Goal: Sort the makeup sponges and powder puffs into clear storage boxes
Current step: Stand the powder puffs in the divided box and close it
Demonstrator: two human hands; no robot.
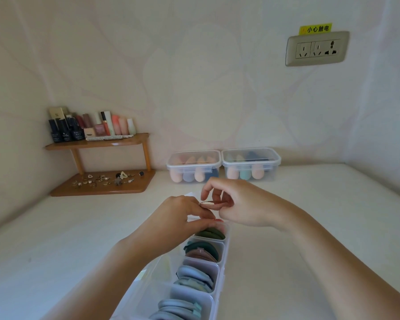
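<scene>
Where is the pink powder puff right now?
In the head view the pink powder puff is near the centre, pinched between the left hand and right hand, just above the far end of the divided clear box.

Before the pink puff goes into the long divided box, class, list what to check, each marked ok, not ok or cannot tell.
1. Left hand and right hand both pinch the pink puff: ok.
2. Divided box open below the hands: ok.
3. Room at its far end: cannot tell, hands hide it.
4. Slot with stored pink puffs in view: ok.
5. Sponge boxes shut, back by the wall: ok.
</scene>
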